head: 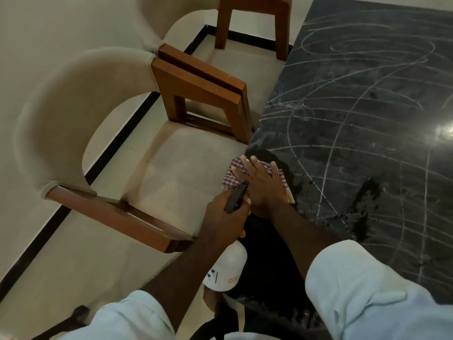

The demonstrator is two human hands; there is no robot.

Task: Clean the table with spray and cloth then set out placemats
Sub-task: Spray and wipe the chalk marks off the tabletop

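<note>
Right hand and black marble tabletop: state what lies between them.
Head view: a red-and-white checked cloth lies under the flat right hand, at the corner of the black marble tabletop.

The table top (367, 106) lies open ahead and right, while near chair (49, 114) and far chair (255, 11) crowd its left edge.

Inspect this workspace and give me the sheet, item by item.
Surface: dark stone table covered in white scribbles; dark wet patches near the person's side.
Job's things: checked cloth at the table's near corner; white spray bottle; no placemats seen.
Clutter: nothing seen.
Grips: left hand holds the spray bottle at its black trigger head; right hand presses flat on the cloth.
Cables: nothing seen.
Surroundings: two padded wooden chairs beside the table; tiled floor with a black border.
</note>
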